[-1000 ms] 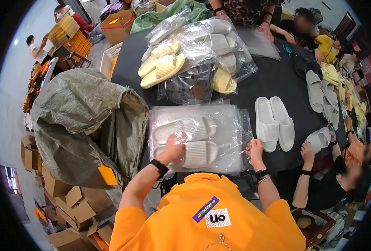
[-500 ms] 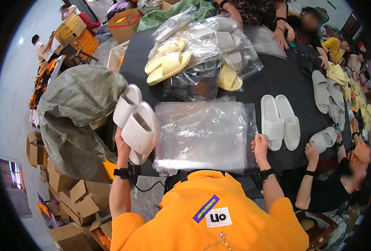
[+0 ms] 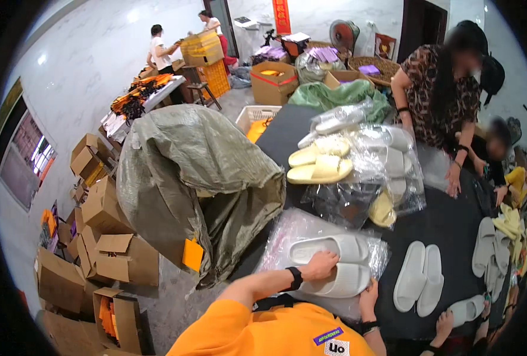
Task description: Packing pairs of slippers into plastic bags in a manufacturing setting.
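left hand [image 3: 323, 265] curled over white slippers [image 3: 351, 280], clear bags [image 3: 282, 232] underneath by the tabletop's [image 3: 444, 222] near edge, right hand [image 3: 368, 295] pinching the bags' side, yellow slippers [image 3: 321, 170] chilling farther back

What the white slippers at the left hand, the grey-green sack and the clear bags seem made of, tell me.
White slippers: probably moulded foam or soft plastic, matte; one even colour, no visible seams. Sack: likely woven plastic, dull sheen; crumpled folds. Clear bags: thin plastic film, glossy; see-through, glare.
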Demonstrator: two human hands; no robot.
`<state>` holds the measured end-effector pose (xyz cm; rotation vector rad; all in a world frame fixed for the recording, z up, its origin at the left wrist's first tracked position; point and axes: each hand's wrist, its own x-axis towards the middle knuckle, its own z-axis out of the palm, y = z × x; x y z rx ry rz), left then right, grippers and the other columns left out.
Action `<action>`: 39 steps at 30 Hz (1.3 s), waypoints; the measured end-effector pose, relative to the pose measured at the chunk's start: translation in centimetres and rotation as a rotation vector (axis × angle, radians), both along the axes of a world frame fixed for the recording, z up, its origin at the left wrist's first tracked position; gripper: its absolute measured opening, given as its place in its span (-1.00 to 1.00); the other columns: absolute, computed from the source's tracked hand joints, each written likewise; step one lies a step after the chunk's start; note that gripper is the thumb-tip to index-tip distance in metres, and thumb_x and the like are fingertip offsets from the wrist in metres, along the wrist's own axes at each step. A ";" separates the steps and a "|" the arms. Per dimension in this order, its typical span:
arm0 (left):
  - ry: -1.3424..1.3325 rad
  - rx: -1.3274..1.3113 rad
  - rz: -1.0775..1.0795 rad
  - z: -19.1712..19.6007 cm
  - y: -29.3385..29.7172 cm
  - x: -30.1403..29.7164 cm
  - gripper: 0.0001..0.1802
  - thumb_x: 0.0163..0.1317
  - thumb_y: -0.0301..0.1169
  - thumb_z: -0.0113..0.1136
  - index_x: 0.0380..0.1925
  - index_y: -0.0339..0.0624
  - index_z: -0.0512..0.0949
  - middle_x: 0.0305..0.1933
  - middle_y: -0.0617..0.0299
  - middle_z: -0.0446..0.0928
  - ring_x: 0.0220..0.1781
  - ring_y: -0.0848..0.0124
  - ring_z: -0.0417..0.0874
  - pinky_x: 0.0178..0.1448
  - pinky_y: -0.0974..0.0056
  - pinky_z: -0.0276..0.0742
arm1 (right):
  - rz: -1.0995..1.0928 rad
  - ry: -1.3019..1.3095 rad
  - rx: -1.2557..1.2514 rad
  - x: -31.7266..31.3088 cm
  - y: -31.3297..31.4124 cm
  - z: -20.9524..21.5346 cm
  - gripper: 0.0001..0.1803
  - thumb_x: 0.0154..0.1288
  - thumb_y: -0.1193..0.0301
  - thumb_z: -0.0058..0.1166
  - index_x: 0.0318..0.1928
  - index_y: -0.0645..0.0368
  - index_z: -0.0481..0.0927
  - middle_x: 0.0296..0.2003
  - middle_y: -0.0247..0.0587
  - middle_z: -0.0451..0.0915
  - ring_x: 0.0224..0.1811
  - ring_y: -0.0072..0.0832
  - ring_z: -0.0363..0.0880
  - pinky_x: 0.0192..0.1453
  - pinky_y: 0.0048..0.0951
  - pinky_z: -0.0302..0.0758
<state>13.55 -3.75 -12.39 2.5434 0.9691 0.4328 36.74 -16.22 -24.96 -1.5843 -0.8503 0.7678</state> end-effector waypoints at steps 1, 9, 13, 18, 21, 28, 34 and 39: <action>0.045 0.040 0.030 -1.2 0.0 -1.5 -0.76 -0.05 -0.44 0.08 -0.31 -0.22 0.44 -0.28 0.10 0.45 -0.19 0.10 0.49 -0.20 0.06 0.44 | 0.114 -0.085 -0.336 -1.0 -0.1 5.2 -0.45 0.10 0.61 0.01 0.16 0.20 0.24 -0.50 -0.31 0.46 -0.45 -0.63 0.41 -0.33 -0.56 0.38; 0.146 0.093 0.202 -1.2 1.5 -8.9 -0.66 -0.05 -0.46 0.06 -0.18 -0.12 0.43 -0.19 0.16 0.40 -0.10 0.16 0.42 -0.15 0.06 0.41 | 0.125 -0.240 -0.255 -2.3 -0.9 8.4 -0.40 0.06 0.61 -0.01 0.17 0.17 0.23 -0.54 -0.17 0.43 -0.49 -0.42 0.41 -0.32 -0.39 0.38; 0.146 0.074 0.298 -2.2 2.1 -11.3 -0.69 -0.04 -0.47 0.07 -0.20 -0.14 0.44 -0.20 0.15 0.40 -0.12 0.15 0.43 -0.15 0.07 0.39 | 0.164 -0.651 -0.194 -2.6 -1.1 8.4 -0.38 0.01 0.57 0.07 0.17 0.16 0.27 -0.18 0.03 0.44 -0.10 -0.20 0.41 0.02 -0.25 0.33; 0.117 0.095 0.337 -2.0 1.7 -11.2 -0.73 -0.03 -0.46 0.08 -0.25 -0.16 0.44 -0.25 0.14 0.42 -0.14 0.14 0.43 -0.16 0.07 0.40 | 0.515 -1.183 -0.056 -3.9 -1.9 8.8 -0.33 0.00 0.24 0.16 0.19 0.04 0.33 0.21 0.09 0.20 0.30 0.05 0.04 0.32 0.10 -0.04; 0.094 0.104 0.341 -1.8 1.7 -11.1 -0.76 -0.02 -0.45 0.08 -0.27 -0.16 0.43 -0.26 0.14 0.42 -0.15 0.13 0.43 -0.15 0.07 0.40 | 0.762 -1.203 -0.019 -4.5 -3.1 7.5 -0.35 0.07 0.02 0.06 0.17 0.00 0.39 0.25 0.07 0.17 0.34 0.07 0.00 0.34 0.17 -0.13; 0.083 0.030 0.276 -0.1 1.8 -9.8 -0.77 -0.09 -0.49 0.10 -0.34 -0.18 0.45 -0.29 0.11 0.43 -0.20 0.09 0.49 -0.18 0.06 0.42 | 0.846 -1.061 -0.086 -4.4 -3.9 6.3 -0.32 0.14 -0.12 -0.08 0.17 0.01 0.40 0.29 0.10 0.10 0.35 0.09 -0.04 0.35 0.20 -0.17; 0.041 0.145 -0.010 3.6 -0.9 -4.0 -0.73 -0.12 -0.42 0.14 -0.34 -0.20 0.42 -0.28 0.11 0.41 -0.23 0.16 0.51 -0.20 0.11 0.42 | 0.348 0.431 -0.189 -1.7 -0.4 7.2 -0.34 0.22 0.11 -0.10 0.30 0.07 0.17 0.22 0.04 0.19 0.18 -0.13 0.24 0.22 -0.08 0.17; 0.099 0.129 -0.120 4.5 -2.4 -1.6 -0.77 -0.06 -0.40 0.13 -0.35 -0.18 0.42 -0.26 0.16 0.40 -0.22 0.23 0.49 -0.22 0.15 0.41 | 0.317 0.226 -0.189 -2.7 0.0 17.5 -0.22 0.09 0.49 0.04 0.34 0.17 0.04 0.16 0.02 0.24 0.10 -0.26 0.33 0.16 -0.29 0.30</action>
